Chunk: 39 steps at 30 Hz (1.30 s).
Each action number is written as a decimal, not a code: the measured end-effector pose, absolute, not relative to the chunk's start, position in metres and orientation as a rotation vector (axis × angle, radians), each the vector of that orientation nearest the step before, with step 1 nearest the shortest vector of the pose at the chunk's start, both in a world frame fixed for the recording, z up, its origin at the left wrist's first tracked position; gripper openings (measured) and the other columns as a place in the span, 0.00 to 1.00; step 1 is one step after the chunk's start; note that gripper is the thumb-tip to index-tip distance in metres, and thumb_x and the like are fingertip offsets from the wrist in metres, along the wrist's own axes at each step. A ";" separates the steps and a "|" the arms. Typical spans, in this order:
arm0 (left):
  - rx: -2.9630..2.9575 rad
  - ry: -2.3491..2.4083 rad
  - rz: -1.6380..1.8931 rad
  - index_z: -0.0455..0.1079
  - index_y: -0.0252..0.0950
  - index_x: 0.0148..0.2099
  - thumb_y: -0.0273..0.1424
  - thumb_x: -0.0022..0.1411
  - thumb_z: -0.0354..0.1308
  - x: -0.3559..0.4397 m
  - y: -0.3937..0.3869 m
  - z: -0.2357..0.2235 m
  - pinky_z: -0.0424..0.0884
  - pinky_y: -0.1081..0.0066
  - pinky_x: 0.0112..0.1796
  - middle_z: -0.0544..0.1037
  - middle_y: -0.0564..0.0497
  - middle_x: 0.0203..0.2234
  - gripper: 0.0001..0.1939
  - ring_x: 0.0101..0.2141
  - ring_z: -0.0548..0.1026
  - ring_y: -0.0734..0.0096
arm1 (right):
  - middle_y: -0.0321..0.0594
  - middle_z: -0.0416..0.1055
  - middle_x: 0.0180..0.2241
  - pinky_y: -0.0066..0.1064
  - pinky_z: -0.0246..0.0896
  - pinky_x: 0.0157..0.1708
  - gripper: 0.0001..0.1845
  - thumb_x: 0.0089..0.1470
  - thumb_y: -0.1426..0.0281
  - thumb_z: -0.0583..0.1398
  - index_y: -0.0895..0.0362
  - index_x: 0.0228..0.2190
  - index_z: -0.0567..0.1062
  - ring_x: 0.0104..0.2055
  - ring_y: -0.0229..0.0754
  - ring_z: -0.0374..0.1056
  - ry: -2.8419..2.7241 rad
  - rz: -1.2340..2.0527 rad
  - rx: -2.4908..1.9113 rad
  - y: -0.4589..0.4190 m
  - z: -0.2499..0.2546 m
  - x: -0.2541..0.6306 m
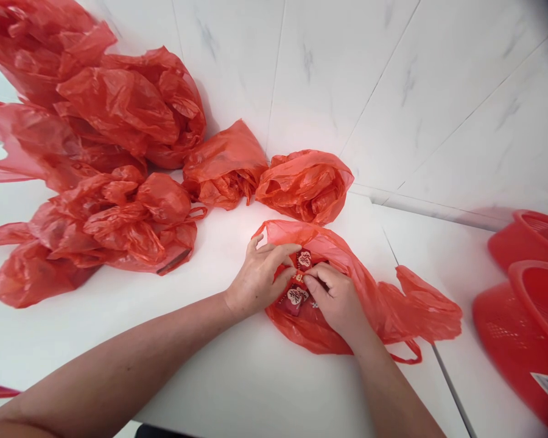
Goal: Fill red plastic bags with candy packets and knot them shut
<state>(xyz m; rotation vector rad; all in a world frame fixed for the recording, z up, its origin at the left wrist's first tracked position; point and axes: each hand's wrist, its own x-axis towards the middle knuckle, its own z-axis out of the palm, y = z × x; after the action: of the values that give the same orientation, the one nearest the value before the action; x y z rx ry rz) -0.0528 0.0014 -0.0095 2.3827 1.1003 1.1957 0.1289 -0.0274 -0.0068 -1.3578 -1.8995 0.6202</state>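
Note:
A red plastic bag (310, 334) lies on the white table with its mouth spread wide. Inside it are dark red packets with cream-coloured tree-like prints, one packet (304, 258) above the hands and another packet (296, 296) below them. My left hand (260, 277) reaches in from the left, thumb and forefinger pinched on a small red packet with yellow lettering (298, 278). From the right, my right hand (335, 298) pinches the other end of this packet. Part of the packet is hidden behind the fingers.
Several crumpled red plastic bags (123, 225) are heaped at the left. Two more, a left bag (228, 164) and a right bag (305, 185), sit against the tiled wall (329, 79). Red perforated baskets (511, 322) stand at the right, past a seam in the tabletop.

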 end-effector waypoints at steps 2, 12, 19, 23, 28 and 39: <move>2.379 1.088 1.167 0.61 0.41 0.54 0.30 0.60 0.55 -0.053 0.002 -0.009 0.46 0.51 0.59 0.79 0.55 0.34 0.19 0.41 0.75 0.66 | 0.35 0.67 0.26 0.32 0.59 0.31 0.10 0.59 0.68 0.53 0.54 0.27 0.71 0.29 0.39 0.63 -1.899 0.594 -1.365 -0.027 -0.007 0.130; 2.422 1.070 1.111 0.64 0.41 0.51 0.26 0.60 0.54 -0.052 0.001 -0.007 0.49 0.53 0.57 0.78 0.55 0.34 0.16 0.38 0.74 0.67 | 0.37 0.71 0.30 0.33 0.62 0.35 0.08 0.58 0.69 0.54 0.54 0.32 0.73 0.34 0.40 0.67 -1.882 0.626 -1.362 -0.027 -0.007 0.130; 2.449 1.058 1.099 0.66 0.40 0.47 0.26 0.61 0.53 -0.052 -0.001 -0.008 0.49 0.55 0.56 0.79 0.55 0.32 0.11 0.37 0.74 0.69 | 0.39 0.73 0.37 0.34 0.65 0.38 0.09 0.56 0.67 0.57 0.54 0.38 0.75 0.39 0.42 0.69 -1.839 0.690 -1.364 -0.028 -0.005 0.130; 2.446 1.052 1.108 0.66 0.40 0.46 0.26 0.61 0.54 -0.051 -0.002 -0.006 0.48 0.56 0.56 0.79 0.56 0.32 0.10 0.36 0.74 0.70 | 0.36 0.73 0.32 0.32 0.64 0.35 0.06 0.56 0.69 0.56 0.54 0.33 0.75 0.35 0.40 0.68 -1.867 0.653 -1.346 -0.029 -0.004 0.127; 2.455 1.088 1.093 0.67 0.39 0.47 0.26 0.60 0.55 -0.053 -0.001 -0.006 0.43 0.53 0.59 0.79 0.55 0.32 0.12 0.37 0.74 0.69 | 0.36 0.74 0.32 0.30 0.64 0.36 0.08 0.57 0.67 0.56 0.54 0.33 0.75 0.35 0.39 0.69 -1.825 0.592 -1.359 -0.026 -0.003 0.132; 2.652 1.136 1.082 0.70 0.39 0.47 0.27 0.62 0.51 -0.053 0.004 -0.011 0.44 0.49 0.58 0.77 0.54 0.29 0.12 0.35 0.73 0.69 | 0.36 0.76 0.39 0.30 0.63 0.43 0.10 0.57 0.68 0.55 0.53 0.39 0.75 0.41 0.39 0.70 -1.603 0.353 -1.532 -0.019 -0.012 0.144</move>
<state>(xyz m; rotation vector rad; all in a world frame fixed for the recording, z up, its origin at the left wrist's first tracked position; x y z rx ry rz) -0.0526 0.0044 -0.0107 2.6525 1.1362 1.0819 0.1441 -0.0193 -0.0116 -1.5322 -1.6032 0.3531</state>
